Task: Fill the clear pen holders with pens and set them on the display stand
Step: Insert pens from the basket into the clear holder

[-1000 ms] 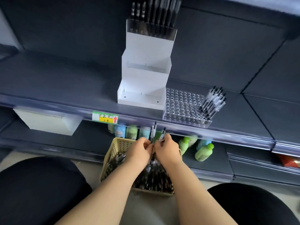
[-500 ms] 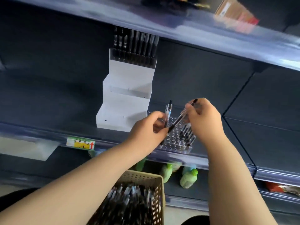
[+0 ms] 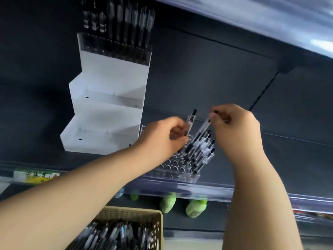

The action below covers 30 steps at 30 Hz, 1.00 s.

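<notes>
A clear pen holder (image 3: pixel 173 170) with many round holes sits on the dark shelf, several pens (image 3: pixel 201 152) standing in its right side. My left hand (image 3: pixel 160 139) grips a clear pen (image 3: pixel 191 120) upright over the holder. My right hand (image 3: pixel 236 127) pinches the top of another pen (image 3: pixel 204 126), its tip slanting down among the standing ones. The white stepped display stand (image 3: pixel 106 112) stands to the left, with a filled clear holder (image 3: pixel 115 49) on its top step.
A beige perforated basket (image 3: pixel 129 213) full of pens sits below near my arms. Green bottles (image 3: pixel 195 208) stand on the lower shelf. A yellow-green price label (image 3: pixel 36 176) is on the shelf edge. An upper shelf (image 3: pixel 270 20) overhangs at the top right.
Both hands rose from the basket to the holder on the shelf, each carrying a pen. The right hand's pen has since tilted down into the holder beside the standing pens.
</notes>
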Motion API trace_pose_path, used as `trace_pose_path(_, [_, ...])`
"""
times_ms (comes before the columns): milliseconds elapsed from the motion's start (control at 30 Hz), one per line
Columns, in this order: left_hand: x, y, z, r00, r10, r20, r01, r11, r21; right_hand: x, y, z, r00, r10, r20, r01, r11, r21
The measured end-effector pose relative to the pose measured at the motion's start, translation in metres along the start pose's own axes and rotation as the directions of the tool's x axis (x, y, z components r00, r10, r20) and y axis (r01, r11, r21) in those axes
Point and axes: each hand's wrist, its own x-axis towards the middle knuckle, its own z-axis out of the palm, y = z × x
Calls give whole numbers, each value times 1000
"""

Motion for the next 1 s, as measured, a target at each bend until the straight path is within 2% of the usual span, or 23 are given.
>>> trace_pose_path(233, [7,-5,22,1000,-13,17,14,998,-69,-3,9,7,999,51,4,-51,996,-72])
trace_pose_path(567, [8,-8,16,1000,-29,3,29,999,-46,-4,19,14,995,90,41,-83,986,-142])
trace_pose_path(1000, [8,-8,16,1000,-27,3,27,995,-93,-5,19,18,993,104,59,-94,984,-150])
